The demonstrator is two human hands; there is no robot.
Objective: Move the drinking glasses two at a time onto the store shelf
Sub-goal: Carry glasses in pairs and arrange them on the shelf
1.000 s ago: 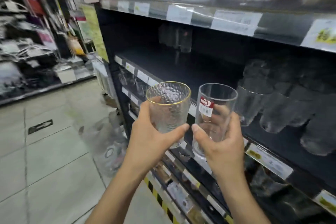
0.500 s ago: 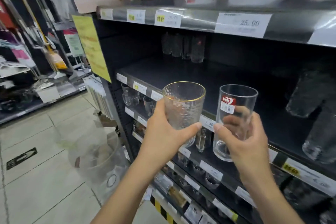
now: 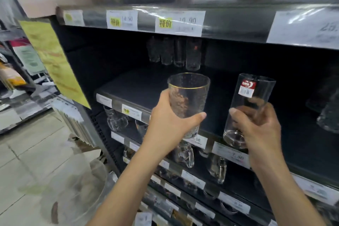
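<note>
My left hand point(image 3: 170, 124) grips a textured glass with a gold rim point(image 3: 188, 95), held upright in front of the dark shelf point(image 3: 139, 90). My right hand point(image 3: 260, 130) grips a taller clear glass with a red sticker point(image 3: 251, 101), tilted slightly to the right. Both glasses hang just above the shelf's front edge, side by side and apart. At the back of that shelf stand several glasses in a row point(image 3: 176, 53).
Price labels point(image 3: 180, 21) line the shelf above. Textured glasses point(image 3: 328, 115) stand at the right of the shelf. Glass mugs point(image 3: 183, 154) fill the lower shelves. A clear plastic bin point(image 3: 73, 189) sits on the tiled floor at lower left.
Both hands have lifted the glasses higher and further toward the shelf opening. The view has swung up and closer to the shelf.
</note>
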